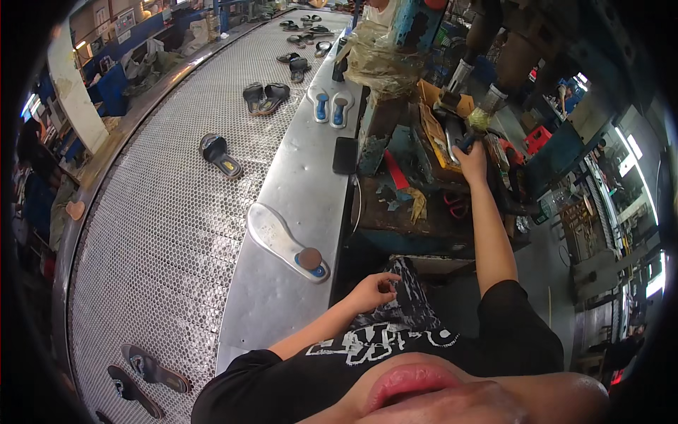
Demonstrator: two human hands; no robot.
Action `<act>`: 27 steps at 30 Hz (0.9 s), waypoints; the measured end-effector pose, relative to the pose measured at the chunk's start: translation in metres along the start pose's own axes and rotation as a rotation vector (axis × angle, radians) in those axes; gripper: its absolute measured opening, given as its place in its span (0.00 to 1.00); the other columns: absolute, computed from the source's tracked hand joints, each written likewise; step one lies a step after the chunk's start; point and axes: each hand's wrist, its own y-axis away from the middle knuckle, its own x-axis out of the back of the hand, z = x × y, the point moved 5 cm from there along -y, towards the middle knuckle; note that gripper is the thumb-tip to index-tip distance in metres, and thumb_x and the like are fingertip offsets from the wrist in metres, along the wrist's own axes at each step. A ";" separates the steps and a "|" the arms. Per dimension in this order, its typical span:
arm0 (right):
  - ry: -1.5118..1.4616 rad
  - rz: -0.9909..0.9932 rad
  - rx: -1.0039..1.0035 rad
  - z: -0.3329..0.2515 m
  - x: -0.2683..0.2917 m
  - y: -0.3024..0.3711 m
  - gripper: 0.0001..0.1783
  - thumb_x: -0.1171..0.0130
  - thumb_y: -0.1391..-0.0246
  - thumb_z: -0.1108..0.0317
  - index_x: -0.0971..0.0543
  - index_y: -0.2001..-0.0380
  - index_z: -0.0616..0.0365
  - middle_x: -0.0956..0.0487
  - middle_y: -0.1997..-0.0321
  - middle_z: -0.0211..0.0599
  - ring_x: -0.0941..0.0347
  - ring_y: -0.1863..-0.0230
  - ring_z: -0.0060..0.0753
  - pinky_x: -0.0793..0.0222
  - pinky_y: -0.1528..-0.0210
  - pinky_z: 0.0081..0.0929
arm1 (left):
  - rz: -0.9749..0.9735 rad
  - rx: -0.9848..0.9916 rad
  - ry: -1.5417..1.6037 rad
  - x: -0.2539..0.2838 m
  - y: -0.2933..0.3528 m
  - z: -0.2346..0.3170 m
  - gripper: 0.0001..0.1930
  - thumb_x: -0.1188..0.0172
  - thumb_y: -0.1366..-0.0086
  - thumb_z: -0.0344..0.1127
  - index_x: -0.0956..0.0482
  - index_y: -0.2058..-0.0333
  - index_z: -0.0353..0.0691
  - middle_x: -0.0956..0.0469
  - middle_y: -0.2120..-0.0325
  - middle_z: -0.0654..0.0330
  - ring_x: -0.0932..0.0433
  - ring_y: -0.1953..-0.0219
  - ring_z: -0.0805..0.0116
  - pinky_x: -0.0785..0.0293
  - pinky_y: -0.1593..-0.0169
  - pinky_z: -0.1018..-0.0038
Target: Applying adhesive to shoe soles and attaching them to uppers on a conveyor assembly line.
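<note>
My right hand point(474, 161) reaches into the press at the right. Its fingers are closed on a dark sandal point(452, 133) with a pale edge, which lies under the machine's metal rods point(458, 78). Part of that sandal is hidden by the machine and my fingers. Close to my lap, my left hand point(374, 292) holds nothing, its fingers loosely bent and apart. Beyond it, a silver sole-shaped plate point(272, 232) with a brown round knob point(309, 258) rests on the metal ledge point(282, 311).
A perforated conveyor point(162, 247) on the left carries several dark sandals, including a single one point(221, 157). Further up the ledge are two small sole-shaped pieces with blue centres point(330, 108) and a black phone point(345, 155). A red strip point(396, 170) lies on the machine base.
</note>
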 end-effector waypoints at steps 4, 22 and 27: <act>0.076 0.046 0.007 -0.004 -0.005 0.001 0.40 0.32 0.53 0.54 0.36 0.42 0.63 0.23 0.50 0.56 0.27 0.48 0.58 0.33 0.46 0.44 | -0.020 0.052 -0.059 0.013 0.003 0.004 0.24 0.38 0.42 0.23 0.26 0.45 0.37 0.23 0.67 0.65 0.25 0.64 0.78 0.27 0.56 0.78; -0.006 -0.004 0.138 0.067 -0.052 -0.006 0.49 0.27 0.57 0.46 0.36 0.42 0.71 0.31 0.40 0.58 0.33 0.39 0.50 0.40 0.37 0.39 | 0.139 -0.270 -0.432 0.016 0.046 0.079 0.24 0.38 0.45 0.27 0.25 0.47 0.41 0.21 0.70 0.56 0.21 0.68 0.62 0.25 0.60 0.68; -0.091 0.024 0.264 0.055 -0.069 -0.002 0.49 0.29 0.53 0.50 0.39 0.38 0.70 0.32 0.37 0.55 0.34 0.38 0.47 0.40 0.37 0.37 | 0.819 -0.503 -0.701 0.087 0.188 0.146 0.21 0.40 0.45 0.22 0.22 0.51 0.44 0.21 0.66 0.59 0.22 0.66 0.65 0.25 0.59 0.69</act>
